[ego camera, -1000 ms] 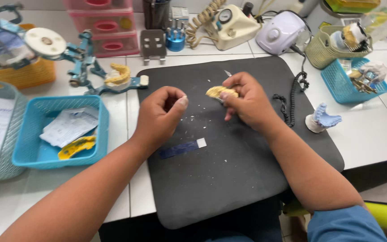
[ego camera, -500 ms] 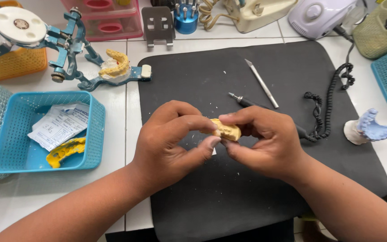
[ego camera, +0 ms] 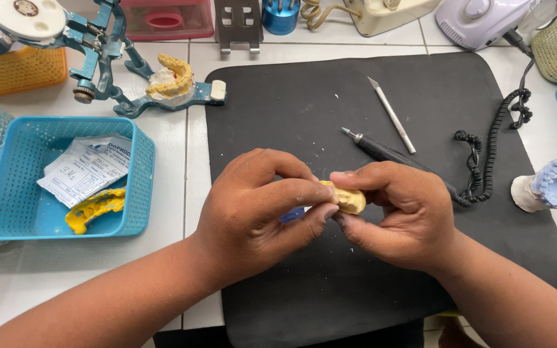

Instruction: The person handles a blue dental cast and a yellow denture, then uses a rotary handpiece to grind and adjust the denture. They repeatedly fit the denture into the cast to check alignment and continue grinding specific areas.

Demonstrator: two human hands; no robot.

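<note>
1. Yellow wax piece (ego camera: 348,198) is sitting between both hands, held just above the black mat (ego camera: 304,109) on the counter (ego camera: 182,193).
2. Right hand (ego camera: 398,216) is pinching it from the right, thumb below and fingers on top, its grip pressed onto the piece.
3. Left hand (ego camera: 259,206) is meeting it from the left, fingertips touching its end; the long axis is running roughly left to right.
4. A thin metal knife (ego camera: 391,115) and a corded handpiece (ego camera: 385,151) are lying beyond the hands on the mat.
</note>
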